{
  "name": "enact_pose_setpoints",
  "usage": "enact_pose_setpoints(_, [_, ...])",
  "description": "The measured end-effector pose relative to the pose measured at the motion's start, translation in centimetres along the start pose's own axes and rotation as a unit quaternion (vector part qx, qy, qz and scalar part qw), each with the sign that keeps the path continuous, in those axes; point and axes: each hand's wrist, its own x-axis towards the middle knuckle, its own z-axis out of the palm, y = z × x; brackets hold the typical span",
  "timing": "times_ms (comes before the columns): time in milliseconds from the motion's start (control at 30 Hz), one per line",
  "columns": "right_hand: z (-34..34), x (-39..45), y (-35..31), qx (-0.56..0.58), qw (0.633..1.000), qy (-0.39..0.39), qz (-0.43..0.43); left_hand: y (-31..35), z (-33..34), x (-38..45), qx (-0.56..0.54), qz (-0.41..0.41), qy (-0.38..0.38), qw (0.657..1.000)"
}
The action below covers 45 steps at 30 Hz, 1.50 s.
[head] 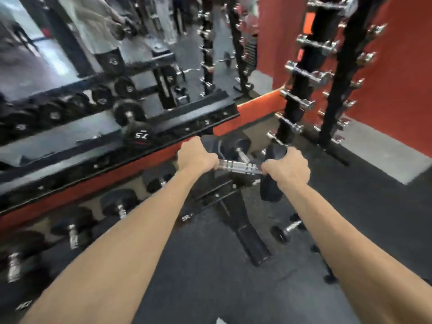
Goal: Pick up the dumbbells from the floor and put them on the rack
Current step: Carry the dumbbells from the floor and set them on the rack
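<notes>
Both my hands grip one large black dumbbell [238, 166] by its chrome handle, held in the air beside the right end of the long rack [163, 127]. My left hand [195, 155] is shut on the handle's left end, my right hand [288, 168] on its right end. The dumbbell's right head hangs below my right hand; its left head is partly hidden behind my left hand. A black dumbbell marked 75 [138, 134] lies on the rack's upper shelf. A small dumbbell [286, 230] lies on the floor to the right.
Several black dumbbells [72, 230] sit on the rack's lower shelf at left. The rack's black foot [245, 232] juts onto the floor below my hands. A vertical stand of chrome dumbbells [304, 73] rises against the red wall at right. A mirror behind the rack reflects a person.
</notes>
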Motion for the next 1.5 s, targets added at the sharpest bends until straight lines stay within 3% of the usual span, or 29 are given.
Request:
enact_pose_setpoints(133, [7.4, -2.1, -9.6, 0.008, 0.993, -0.078, -0.09, -7.2, -8.9, 3.4, -0.008, -0.068, 0.073, 0.995])
enact_pose_setpoints(367, [21.2, -7.2, -22.0, 0.026, 0.964, -0.205, -0.168, -19.0, -20.8, 7.0, 0.029, -0.189, 0.158, 0.969])
enact_pose_setpoints(600, [32.8, -9.3, -28.7, 0.019, 0.936, -0.303, -0.179, -27.0, -26.8, 11.3, 0.063, -0.284, 0.164, 0.943])
enact_pose_setpoints(700, [35.9, -9.3, -31.5, 0.007, 0.924, -0.337, -0.181, -29.1, -28.4, 13.6, 0.056, -0.307, 0.168, 0.935])
enact_pose_setpoints(1000, [44.8, -8.1, -42.8, -0.088, 0.897, -0.318, -0.294, -37.2, -29.4, 20.9, -0.053, -0.377, 0.23, 0.896])
enact_pose_setpoints(1233, [50.9, -5.6, -49.5, -0.174, 0.872, -0.32, -0.327, -41.3, -28.2, 27.7, -0.137, -0.431, 0.215, 0.866])
enact_pose_setpoints(1500, [58.1, -2.3, -53.6, -0.223, 0.796, -0.373, -0.422, -42.1, -24.9, 31.8, -0.187, -0.541, 0.223, 0.789])
